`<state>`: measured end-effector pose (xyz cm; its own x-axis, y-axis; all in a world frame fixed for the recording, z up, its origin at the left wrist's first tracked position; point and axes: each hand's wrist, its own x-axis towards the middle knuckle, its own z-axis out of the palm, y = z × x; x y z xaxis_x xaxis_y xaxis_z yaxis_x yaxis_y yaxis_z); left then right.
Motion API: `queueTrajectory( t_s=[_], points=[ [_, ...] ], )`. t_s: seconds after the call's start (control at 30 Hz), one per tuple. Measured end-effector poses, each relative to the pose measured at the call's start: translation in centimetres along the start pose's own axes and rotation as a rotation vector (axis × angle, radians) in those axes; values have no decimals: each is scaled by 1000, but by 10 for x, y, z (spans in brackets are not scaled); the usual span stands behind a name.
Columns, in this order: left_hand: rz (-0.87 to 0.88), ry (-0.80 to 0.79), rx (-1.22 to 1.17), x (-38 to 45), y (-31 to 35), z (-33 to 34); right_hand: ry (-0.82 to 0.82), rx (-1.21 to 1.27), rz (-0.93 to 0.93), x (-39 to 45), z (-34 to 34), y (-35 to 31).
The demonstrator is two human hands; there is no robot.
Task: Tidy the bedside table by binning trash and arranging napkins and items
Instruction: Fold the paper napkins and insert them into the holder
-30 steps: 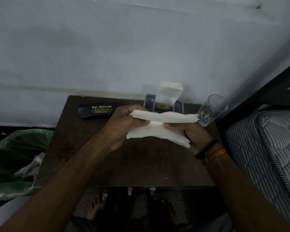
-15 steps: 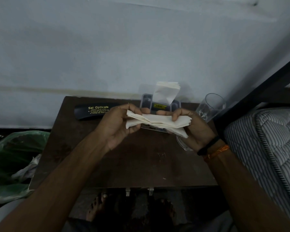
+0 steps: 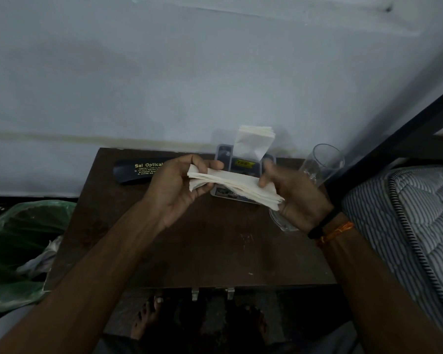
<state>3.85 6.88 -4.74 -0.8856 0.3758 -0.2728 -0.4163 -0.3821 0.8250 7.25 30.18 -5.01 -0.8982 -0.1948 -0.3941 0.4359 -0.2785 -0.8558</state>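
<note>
Head view: your left hand (image 3: 175,186) and right hand (image 3: 296,194) now pinch the white paper napkin stack (image 3: 234,186) squared flatter than before, above the dark wooden bedside table's (image 3: 215,251) rear edge; ready for placing.

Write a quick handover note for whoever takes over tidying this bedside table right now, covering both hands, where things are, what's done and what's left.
Left hand and right hand each pinch one end of a folded napkin stack, held above the bedside table.
Napkin holder at the back edge already has napkins standing in it.
Black spectacle case lies back left; clear glass stands back right.
Green-lined bin on the left floor holds some trash.
Left: place the held stack, probably in the holder, then straighten the case and glass.
</note>
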Motion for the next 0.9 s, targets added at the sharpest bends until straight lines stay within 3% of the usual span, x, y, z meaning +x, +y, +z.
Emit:
queueTrajectory(
  t_s=[0.07, 0.27, 0.43, 0.53, 0.6, 0.73, 0.9],
  points=[
    [14, -4, 28, 0, -1, 0, 35, -94, -51, 3, -1, 3],
    [-4, -72, 48, 1, 2, -6, 117, -60, -119, 9, -12, 3],
    [98, -32, 468, 5, 2, -7, 163, -295, -158, 6, -22, 0],
    [104, -135, 833, 6, -2, -6, 93, -469, -182, 3, -17, -2],
    [48, -203, 937, 5, -6, -3, -1, -523, -171, 0, -9, -2],
    [32, -334, 988, 4, -9, -1, -100, -508, -176, -1, 2, 0],
    [-75, -423, 975, 1, -13, -2, -86, -474, -236, -1, 2, 0]
  ],
)
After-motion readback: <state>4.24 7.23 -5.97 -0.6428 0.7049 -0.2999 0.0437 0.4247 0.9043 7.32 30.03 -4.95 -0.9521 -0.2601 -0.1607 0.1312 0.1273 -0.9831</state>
